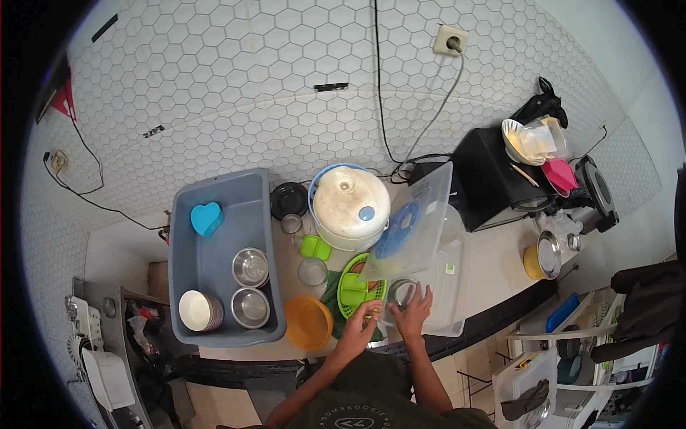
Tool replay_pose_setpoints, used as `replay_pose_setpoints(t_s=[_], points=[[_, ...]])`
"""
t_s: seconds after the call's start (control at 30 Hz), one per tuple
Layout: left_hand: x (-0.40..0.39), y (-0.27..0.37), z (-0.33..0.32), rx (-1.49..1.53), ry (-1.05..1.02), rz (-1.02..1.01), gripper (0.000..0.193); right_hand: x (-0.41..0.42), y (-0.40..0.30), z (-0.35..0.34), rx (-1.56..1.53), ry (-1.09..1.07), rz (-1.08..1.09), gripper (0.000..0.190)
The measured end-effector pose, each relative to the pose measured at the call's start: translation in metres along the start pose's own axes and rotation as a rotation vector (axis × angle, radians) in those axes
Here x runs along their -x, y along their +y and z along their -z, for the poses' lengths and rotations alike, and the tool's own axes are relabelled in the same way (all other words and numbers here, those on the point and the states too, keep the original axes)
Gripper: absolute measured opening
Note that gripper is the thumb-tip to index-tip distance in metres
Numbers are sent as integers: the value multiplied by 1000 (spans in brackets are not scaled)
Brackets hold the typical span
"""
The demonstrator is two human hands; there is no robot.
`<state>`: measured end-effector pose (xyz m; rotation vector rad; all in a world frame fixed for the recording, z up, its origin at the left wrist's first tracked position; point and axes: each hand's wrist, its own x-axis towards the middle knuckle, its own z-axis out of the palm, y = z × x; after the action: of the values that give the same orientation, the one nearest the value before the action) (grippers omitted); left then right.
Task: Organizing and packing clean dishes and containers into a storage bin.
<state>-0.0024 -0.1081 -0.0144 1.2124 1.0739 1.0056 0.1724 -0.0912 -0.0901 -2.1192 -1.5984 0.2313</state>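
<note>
My right hand (411,317) has its fingers spread beside a stainless steel bowl (401,293), thumb and index finger on either side of its near edge. Whether they touch the bowl is unclear. My left hand (362,322) is bent at the near edge of a green plastic basket (343,301); its fingertips are too small to read. A green divided tray (353,289) and a brown item lie in that basket. Behind the bowl a translucent plastic piece (429,230) with a blue round part stands tilted. To the right lies a clear plastic container or lid (450,289) with a green sticker.
A grey tub (225,268) at left holds steel bowls (250,307), stacked white bowls (195,311) and a blue heart-shaped mould (207,219). Close by are an orange bowl (308,323) and a glass jar (312,272). A white rice cooker (351,204) and black oven-like box (487,177) stand behind.
</note>
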Motion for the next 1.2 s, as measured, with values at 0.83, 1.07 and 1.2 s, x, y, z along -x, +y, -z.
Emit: replay_pose_setpoints(t_s=[0.83, 1.07, 1.2], points=[[37, 21, 48, 167, 380, 76, 25, 44, -92, 48, -1781, -660, -525, 62], [66, 35, 142, -92, 812, 27, 29, 22, -200, 36, -1184, -605, -77, 39], [84, 23, 218, -425, 935, -42, 32, 23, -251, -6, -950, -856, 117, 38]])
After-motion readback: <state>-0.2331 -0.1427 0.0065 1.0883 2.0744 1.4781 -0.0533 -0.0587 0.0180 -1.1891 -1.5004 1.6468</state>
